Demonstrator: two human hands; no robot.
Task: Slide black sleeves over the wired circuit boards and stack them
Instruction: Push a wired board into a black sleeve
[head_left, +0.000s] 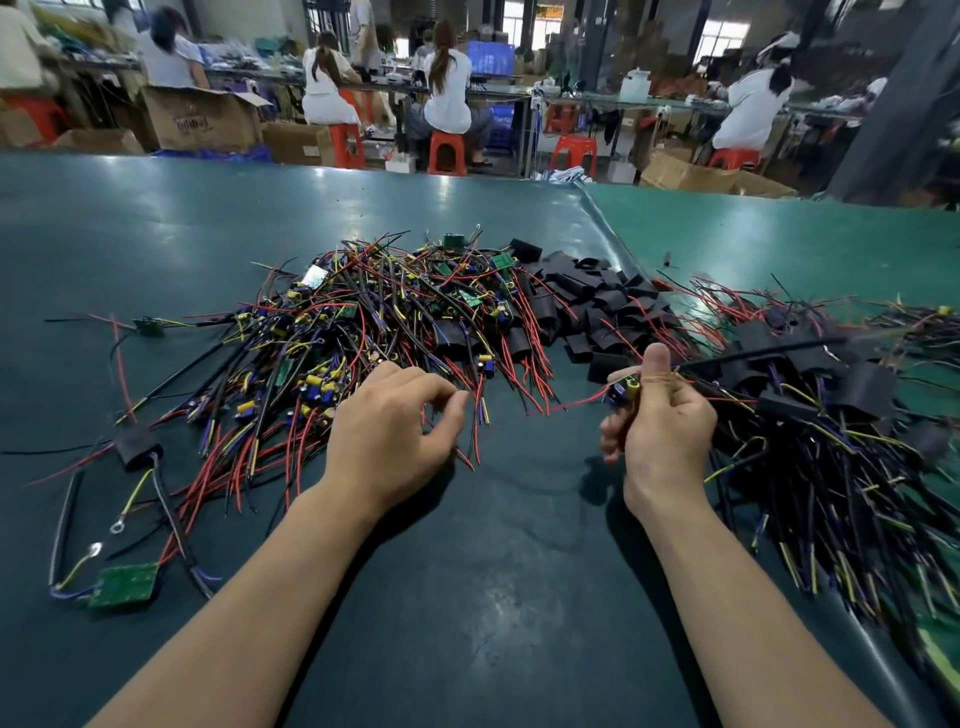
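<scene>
- Midway through a sleeving job, the right hand (662, 415) grips a bare wired circuit board (626, 391), thumb up and fingers curled round it, above the near middle of the green desk (156, 218); no sleeve is on it yet.
- Beside it, the left hand (395, 421) hangs with fingers loosely curled, fingertips touching red leads at the near rim of the unsleeved pile (363, 322); whether it pinches one is hard to tell, and a snagged lead could drag neighbours out with it.
- Loose black sleeves (587, 301) lie farther back toward the desk's middle, under stray wires; reaching in risks lifting a tangle rather than one sleeve.
- Finished pieces (821, 384) spread toward the right edge, their leads touching the held board's wires, so a tug may unsettle that stack.
- A lone board (124, 583) sits near the left near corner, easily missed.
</scene>
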